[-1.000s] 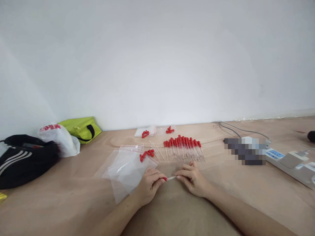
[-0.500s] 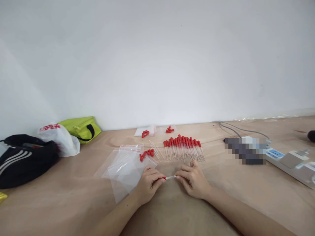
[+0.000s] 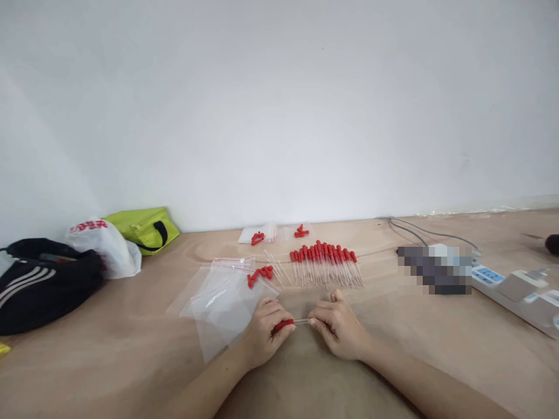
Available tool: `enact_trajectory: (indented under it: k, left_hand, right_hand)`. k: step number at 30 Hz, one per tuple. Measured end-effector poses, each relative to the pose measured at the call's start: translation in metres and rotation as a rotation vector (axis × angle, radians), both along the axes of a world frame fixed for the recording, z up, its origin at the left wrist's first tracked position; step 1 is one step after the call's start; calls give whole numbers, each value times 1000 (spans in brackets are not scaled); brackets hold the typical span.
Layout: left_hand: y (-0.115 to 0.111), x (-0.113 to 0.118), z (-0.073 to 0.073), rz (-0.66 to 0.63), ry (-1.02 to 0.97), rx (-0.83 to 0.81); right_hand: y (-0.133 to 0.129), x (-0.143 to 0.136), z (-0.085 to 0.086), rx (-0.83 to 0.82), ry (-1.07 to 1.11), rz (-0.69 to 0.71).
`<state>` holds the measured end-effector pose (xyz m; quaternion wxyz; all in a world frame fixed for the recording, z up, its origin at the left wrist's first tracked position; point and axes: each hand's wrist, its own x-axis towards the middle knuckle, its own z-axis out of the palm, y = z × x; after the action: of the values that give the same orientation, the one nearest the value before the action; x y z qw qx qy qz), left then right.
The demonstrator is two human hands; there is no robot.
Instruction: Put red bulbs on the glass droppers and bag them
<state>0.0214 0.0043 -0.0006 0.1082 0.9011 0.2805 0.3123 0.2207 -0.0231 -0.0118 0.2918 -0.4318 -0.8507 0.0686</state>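
My left hand (image 3: 267, 330) pinches a red rubber bulb (image 3: 283, 326) between thumb and fingers. From the bulb a thin clear tube (image 3: 301, 321) runs across to my right hand (image 3: 338, 327), whose fingertips grip its other end. Behind my hands lies a row of clear tubes with red bulbs (image 3: 323, 253) on their far ends. Left of that row are several bare tubes (image 3: 278, 267). Loose red bulbs (image 3: 261, 274) rest on flat clear zip bags (image 3: 222, 308).
Two small bags with red bulbs (image 3: 257, 237) (image 3: 301, 231) lie near the wall. At left are a black bag (image 3: 48, 285), a white plastic bag (image 3: 102, 247) and a green pouch (image 3: 144, 227). A power strip (image 3: 515, 297) and grey cables (image 3: 430, 228) are at right.
Both hands have shifted slightly toward me. More of the red bulb now shows between my left thumb and fingers.
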Motion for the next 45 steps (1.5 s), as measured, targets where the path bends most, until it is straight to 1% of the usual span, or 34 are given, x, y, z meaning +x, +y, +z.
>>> enact_trajectory:
  k: [7, 14, 18, 21, 23, 25, 27, 29, 31, 33, 37, 40, 42, 45]
  left_hand:
    - [-1, 1, -2, -18, 24, 25]
    - [0, 0, 0, 4, 24, -18]
    - [3, -2, 2, 31, 34, -33]
    - [4, -4, 2, 45, 57, -9]
    - [6, -8, 1, 112, 52, 27]
    - [10, -12, -1, 251, 30, 61]
    - [13, -15, -5, 402, 20, 67]
    - [16, -17, -7, 483, 38, 32]
    - [18, -17, -9, 482, 81, -17]
    - [18, -16, -9, 449, 120, -41]
    - [17, -15, -7, 407, 129, -40]
    - [16, -15, -6, 391, 122, -41]
    - [16, -16, -6, 386, 127, -39]
    - [16, -16, -6, 385, 136, -44]
  right_hand:
    - [1, -7, -2, -13, 19, -6]
    - [2, -10, -2, -68, 29, -12]
    - [3, -7, 4, 16, -43, 7]
    - [2, -3, 10, 81, -136, 46]
    - [3, 2, 12, 74, -152, 44]
    - [6, 8, 9, 14, -75, -21]
    - [12, 14, 3, -63, 95, -139]
    - [21, 18, -5, -104, 267, -279]
    - [31, 17, -10, -87, 354, -418]
    - [44, 12, -11, -41, 348, -526]
    - [70, -7, -1, 37, 230, -671]
    - [85, -16, 6, 39, 151, -799]
    - [91, -18, 8, 16, 109, -847]
    - [95, -18, 5, -31, 69, -861]
